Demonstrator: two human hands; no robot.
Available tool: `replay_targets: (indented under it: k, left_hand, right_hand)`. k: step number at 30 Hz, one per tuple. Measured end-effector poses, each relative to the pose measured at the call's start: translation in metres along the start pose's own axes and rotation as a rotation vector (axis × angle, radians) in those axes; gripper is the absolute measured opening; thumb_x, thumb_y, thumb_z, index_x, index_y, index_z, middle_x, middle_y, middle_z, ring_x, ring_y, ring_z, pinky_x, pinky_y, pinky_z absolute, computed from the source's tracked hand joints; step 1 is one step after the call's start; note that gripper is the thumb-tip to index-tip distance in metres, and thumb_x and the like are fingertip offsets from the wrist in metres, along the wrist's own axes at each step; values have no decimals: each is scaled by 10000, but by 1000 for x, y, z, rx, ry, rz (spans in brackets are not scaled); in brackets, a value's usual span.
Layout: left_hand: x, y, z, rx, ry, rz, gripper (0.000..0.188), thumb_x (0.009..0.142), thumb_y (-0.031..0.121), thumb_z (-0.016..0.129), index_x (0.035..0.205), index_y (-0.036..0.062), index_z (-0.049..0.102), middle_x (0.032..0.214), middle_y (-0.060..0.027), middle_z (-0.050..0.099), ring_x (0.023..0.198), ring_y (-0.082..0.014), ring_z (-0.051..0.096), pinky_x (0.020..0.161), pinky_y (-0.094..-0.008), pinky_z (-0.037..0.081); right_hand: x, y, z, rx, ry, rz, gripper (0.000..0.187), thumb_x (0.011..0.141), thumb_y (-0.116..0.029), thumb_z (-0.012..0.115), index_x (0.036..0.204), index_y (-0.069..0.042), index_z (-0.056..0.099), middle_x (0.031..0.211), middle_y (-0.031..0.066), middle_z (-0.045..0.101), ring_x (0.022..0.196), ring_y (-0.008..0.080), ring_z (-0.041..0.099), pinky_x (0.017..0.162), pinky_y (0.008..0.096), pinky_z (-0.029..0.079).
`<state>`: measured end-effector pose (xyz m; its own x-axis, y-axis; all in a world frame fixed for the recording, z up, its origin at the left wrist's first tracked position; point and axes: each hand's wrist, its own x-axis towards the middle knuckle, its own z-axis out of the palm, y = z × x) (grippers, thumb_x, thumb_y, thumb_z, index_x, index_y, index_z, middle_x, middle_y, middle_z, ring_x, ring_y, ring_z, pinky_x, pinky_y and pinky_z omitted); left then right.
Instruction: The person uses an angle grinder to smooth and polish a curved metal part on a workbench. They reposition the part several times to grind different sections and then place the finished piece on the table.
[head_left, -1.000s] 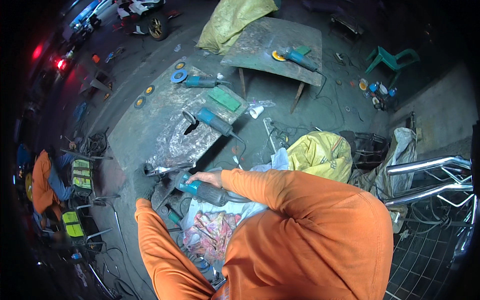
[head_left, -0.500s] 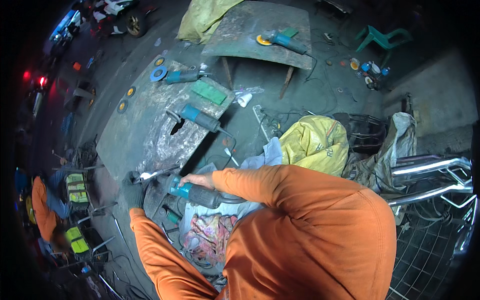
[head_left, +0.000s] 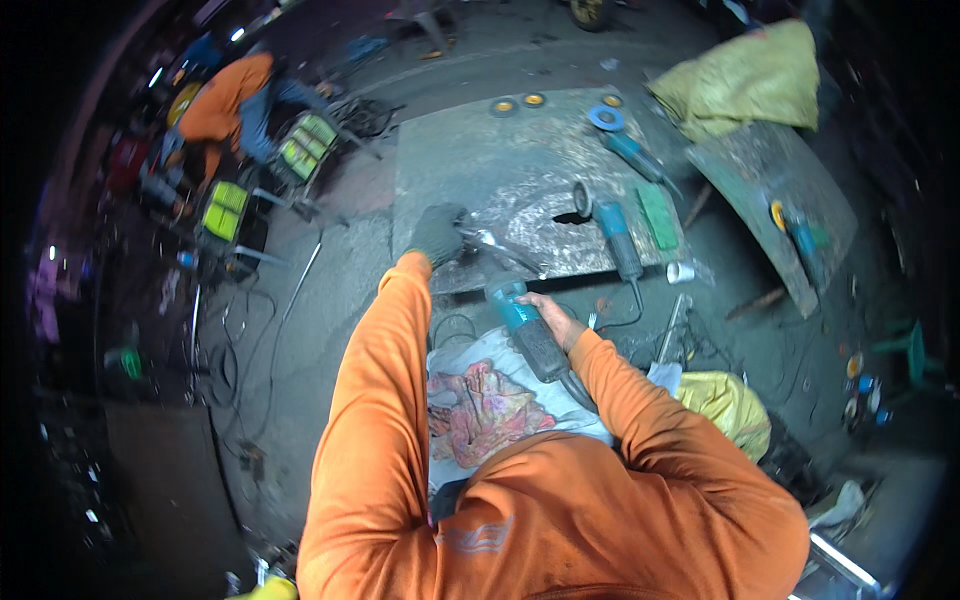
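Observation:
My left hand (head_left: 437,235), in a dark knit glove, is closed on a shiny metal piece (head_left: 503,247) at the near edge of the worn board (head_left: 440,150). The piece's full shape is hard to make out. My bare right hand (head_left: 556,320) is wrapped round a teal and black angle grinder (head_left: 538,342), its head close to the board's near edge, below the metal piece. On the board to the right lies a second angle grinder (head_left: 615,238) with its disc upright, beside a green pad (head_left: 657,215). Farther back is a third grinder (head_left: 632,153) near a blue disc (head_left: 606,118).
Several yellow-centred discs lie along the board's far edge. A tilted table (head_left: 740,185) at the right bears another grinder (head_left: 803,240) and a yellow sack (head_left: 750,85). A stained cloth (head_left: 485,405) lies close to me. A co-worker in orange (head_left: 225,100) bends by green-strapped chairs (head_left: 307,145).
My view has swung left, so the board now sits straight ahead and the co-worker appears upper left. Both hands keep their holds on the metal piece and the grinder.

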<state>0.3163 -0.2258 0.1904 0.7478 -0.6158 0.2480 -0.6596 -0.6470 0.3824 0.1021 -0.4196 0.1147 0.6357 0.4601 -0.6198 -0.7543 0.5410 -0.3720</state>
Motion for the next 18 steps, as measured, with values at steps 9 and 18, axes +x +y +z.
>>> replay_targets:
  k: [9, 18]
  left_hand:
    - [-5, 10, -4, -54, -103, -137, 161, 699, 115, 694, 855, 80, 677, 867, -178, 698, 837, -403, 653, 746, -439, 493]
    - [-9, 18, 5, 46, -122, -161, 210, 737, 153, 687, 944, 139, 720, 1020, -149, 730, 984, -388, 665, 865, -470, 507]
  right_hand:
    - [-17, 5, 3, -132, 63, -42, 666, 855, -474, 689, 1283, 4, 514, 946, 242, 692, 741, 364, 712, 680, 474, 607]
    - [-2, 5, -2, -129, 53, 10, 649, 846, -509, 666, 1242, -10, 543, 905, 221, 694, 714, 368, 704, 660, 471, 597]
